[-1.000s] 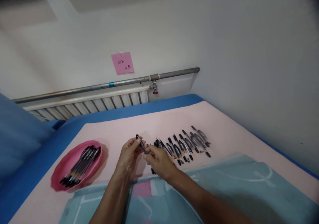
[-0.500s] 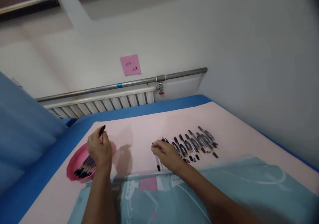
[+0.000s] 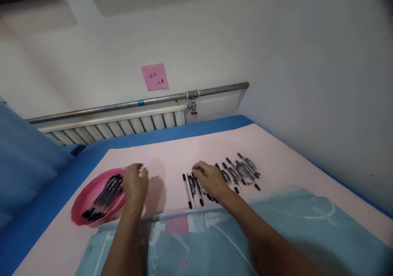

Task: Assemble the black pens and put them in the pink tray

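Observation:
At the right rim of a pink scalloped dish (image 3: 78, 200), my left hand (image 3: 135, 184) is slightly blurred, its fingers bent and thumb apart, with nothing visible in them. A bundle of black-capped pens (image 3: 102, 200) lies slanted inside the dish. My right hand (image 3: 210, 180) reaches over a spread of loose pens, thumb and forefinger pinched at the upper end of a pen (image 3: 198, 190). To its left is a clear-barrelled pen (image 3: 187, 192) with black ends. More pens and black caps (image 3: 242, 169) lie to the right, partly overlapping; my right hand hides some.
Pale pink sheeting (image 3: 172, 153) covers the blue-edged table. A teal patterned cloth (image 3: 276, 214) lies along the near side. Behind stand a white radiator (image 3: 147, 122) and a metal pipe (image 3: 166, 99). A pink note (image 3: 155, 77) is on the wall, and a blue curtain (image 3: 27, 161) hangs at left.
The dark pen that stuck up from my left hand is gone from it, and the hand is lower. My right hand has shifted slightly right along the pens. The camera view has turned a little.

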`<state>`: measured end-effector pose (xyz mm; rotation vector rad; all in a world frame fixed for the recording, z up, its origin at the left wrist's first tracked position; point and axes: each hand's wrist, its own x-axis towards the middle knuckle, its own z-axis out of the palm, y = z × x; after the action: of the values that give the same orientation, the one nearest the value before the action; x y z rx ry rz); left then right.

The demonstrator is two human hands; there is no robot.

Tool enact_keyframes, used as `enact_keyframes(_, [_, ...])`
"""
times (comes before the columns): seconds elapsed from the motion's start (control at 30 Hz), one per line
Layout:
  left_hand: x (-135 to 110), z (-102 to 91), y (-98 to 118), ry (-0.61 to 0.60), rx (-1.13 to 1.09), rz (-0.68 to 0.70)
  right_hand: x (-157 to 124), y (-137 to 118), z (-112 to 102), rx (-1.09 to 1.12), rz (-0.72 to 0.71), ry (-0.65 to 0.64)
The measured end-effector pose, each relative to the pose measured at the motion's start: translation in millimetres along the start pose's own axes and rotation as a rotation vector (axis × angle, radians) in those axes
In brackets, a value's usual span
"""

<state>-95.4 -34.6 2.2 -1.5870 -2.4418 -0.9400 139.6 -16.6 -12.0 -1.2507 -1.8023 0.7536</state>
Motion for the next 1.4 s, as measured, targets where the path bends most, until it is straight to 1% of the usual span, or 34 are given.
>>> enact_keyframes(0.07, [-14, 17.9, 24, -0.239, -0.116, 0.064, 0, 0, 0, -0.022, -0.002, 0.005])
enact_keyframes(0.1, [-22, 26.3, 34, -0.363, -0.123, 0.092, 1, 0, 0, -0.034, -0.006, 0.007])
enact_keyframes(0.13, [-28, 33.6, 42, -0.444, -0.105, 0.104, 1, 0, 0, -0.046, -0.010, 0.010])
enact_keyframes(0.2, [-39, 43.6, 52, -0.512, -0.050, 0.117, 2, 0, -1, -0.068, -0.017, 0.013])
enact_keyframes(0.3, [-46, 47.2, 58, -0.534, 0.020, 0.140, 2, 1, -1, -0.087, -0.027, 0.009])
enact_keyframes(0.53, [-46, 43.0, 71, -0.642, 0.163, 0.195, 0, 1, 0, -0.121, -0.051, -0.012])
enact_keyframes(0.63, [-44, 46.8, 74, -0.643, 0.113, 0.115, 0, -1, 0, -0.148, -0.039, -0.032])
enact_keyframes(0.73, [-38, 48.4, 68, -0.640, -0.011, 0.018, 0, -2, 0, -0.153, -0.014, -0.077])
enact_keyframes(0.83, [-33, 44.7, 62, -0.666, -0.153, -0.020, -2, -1, 3, -0.142, 0.005, -0.124])
enact_keyframes(0.9, [-33, 41.6, 62, -0.690, -0.273, -0.040, -3, -2, 6, -0.102, 0.037, -0.175])
enact_keyframes(0.93, [-35, 40.5, 63, -0.707, -0.370, -0.055, -4, -2, 8, -0.073, 0.061, -0.207])
enact_keyframes(1.0, [-40, 39.4, 68, -0.744, -0.636, -0.092, -4, -4, 9, -0.029, 0.108, -0.246])
enact_keyframes(1.07, [-45, 39.1, 72, -0.773, -0.901, -0.117, -4, -5, 8, -0.025, 0.137, -0.238])
enact_keyframes(1.1, [-47, 38.8, 73, -0.788, -0.981, -0.114, -4, -5, 6, -0.033, 0.146, -0.222])
enact_keyframes(1.13, [-48, 38.5, 74, -0.806, -1.005, -0.103, -3, -5, 4, -0.042, 0.154, -0.203])
enact_keyframes(1.2, [-49, 38.0, 71, -0.866, -0.960, -0.084, 0, -4, -2, -0.053, 0.171, -0.166])
enact_keyframes(1.27, [-48, 38.7, 66, -0.934, -0.846, -0.079, 2, -3, -7, -0.059, 0.185, -0.127])
enact_keyframes(1.3, [-48, 39.7, 64, -0.947, -0.766, -0.069, 3, -2, -8, -0.060, 0.189, -0.111])
enact_keyframes(1.33, [-49, 41.2, 62, -0.944, -0.671, -0.044, 3, -2, -9, -0.059, 0.190, -0.097])
enact_keyframes(1.4, [-50, 44.5, 61, -0.892, -0.449, 0.043, 3, -2, -10, -0.056, 0.180, -0.079])
